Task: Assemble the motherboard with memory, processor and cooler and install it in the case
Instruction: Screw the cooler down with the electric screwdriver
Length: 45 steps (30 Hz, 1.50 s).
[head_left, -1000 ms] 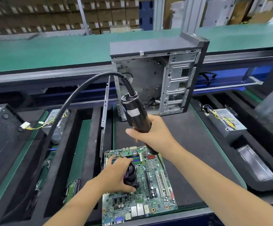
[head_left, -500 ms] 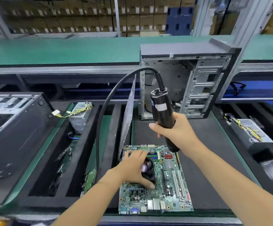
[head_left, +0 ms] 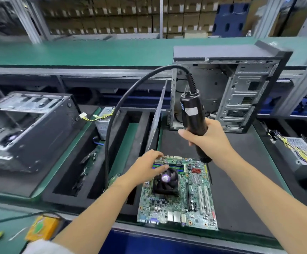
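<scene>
A green motherboard (head_left: pixel 178 204) lies flat on the black mat near the front edge. A black cooler fan (head_left: pixel 166 182) sits on it, and green and blue memory slots (head_left: pixel 176 165) run along its far side. My left hand (head_left: pixel 147 166) hovers with relaxed fingers over the board's far left corner, just off the cooler. My right hand (head_left: pixel 208 140) grips a black electric screwdriver (head_left: pixel 194 123), tip down beside the board's far right corner; its thick cable (head_left: pixel 123 107) arcs left. An open, upright computer case (head_left: pixel 227 94) stands behind the board.
A second case (head_left: pixel 26 129) lies on its side at left. Power supplies with yellow wires sit at centre left (head_left: pixel 104 121) and far right (head_left: pixel 299 149). A metal side panel (head_left: pixel 157 118) stands on edge in a black foam tray (head_left: pixel 123 156). An orange packet (head_left: pixel 42 227) lies front left.
My left hand has lifted off the cooler and shifted to the board's far left corner. My right hand still grips the screwdriver. My head has turned left, so the scene sits further right.
</scene>
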Each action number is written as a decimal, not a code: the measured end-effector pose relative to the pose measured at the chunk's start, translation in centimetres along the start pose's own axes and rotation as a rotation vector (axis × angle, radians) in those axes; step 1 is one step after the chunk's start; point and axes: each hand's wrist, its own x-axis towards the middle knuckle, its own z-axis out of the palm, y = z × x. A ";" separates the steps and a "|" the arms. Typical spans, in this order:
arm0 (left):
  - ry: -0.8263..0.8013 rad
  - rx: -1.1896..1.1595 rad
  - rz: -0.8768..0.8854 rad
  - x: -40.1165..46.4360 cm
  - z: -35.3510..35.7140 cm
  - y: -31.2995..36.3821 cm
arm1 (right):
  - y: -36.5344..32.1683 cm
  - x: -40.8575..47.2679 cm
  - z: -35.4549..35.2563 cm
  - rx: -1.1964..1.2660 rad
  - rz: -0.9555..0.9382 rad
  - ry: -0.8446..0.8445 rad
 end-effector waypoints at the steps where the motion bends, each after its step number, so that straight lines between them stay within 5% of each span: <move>1: 0.018 -0.006 -0.008 -0.5 -0.6 -0.8 | -0.2 0.1 0.7 0.016 -0.009 0.006; 9: 0.081 -0.109 -0.085 -5.8 -6.6 -9.4 | -1.9 0.8 7.0 0.103 0.042 0.084; 22: -0.055 -0.101 -0.022 -7.9 -10.8 -15.9 | -3.8 1.4 18.6 0.176 0.083 0.164; 45: -0.154 0.099 -0.010 -9.9 -17.5 -26.7 | -6.9 5.7 30.3 0.275 -0.007 0.049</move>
